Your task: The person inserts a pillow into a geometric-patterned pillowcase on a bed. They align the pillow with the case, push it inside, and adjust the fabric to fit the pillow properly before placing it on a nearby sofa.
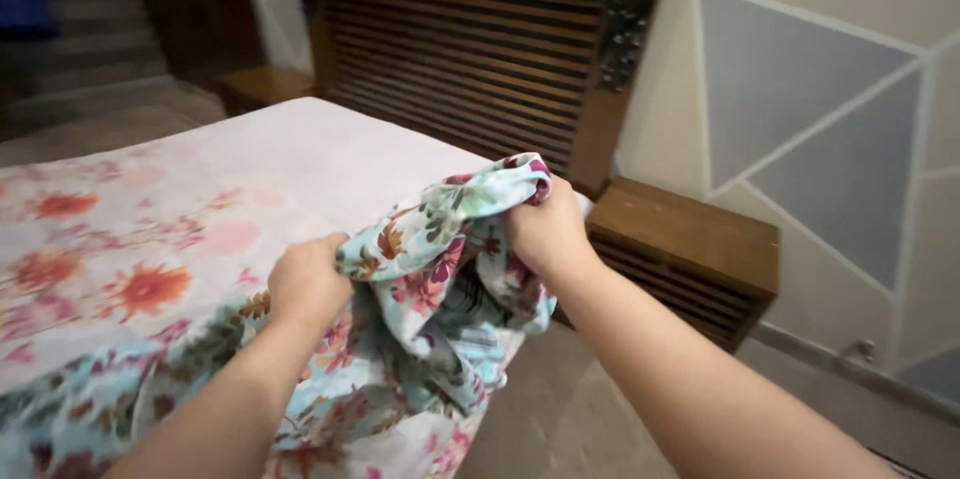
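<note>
Both fists clamped tight on floral sheet: left hand gripped bunched edge, right hand held raised corner over mattress; fingertips probably buried in fabric.

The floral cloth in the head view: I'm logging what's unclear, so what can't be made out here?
- Floral cloth: what kind of piece it is; bunched, cut off by the bottom edge.
- Left hand, right hand: fingertips buried in folds.
- Bed: left part cut off by the frame.
- Upper left background: blurred.
</note>
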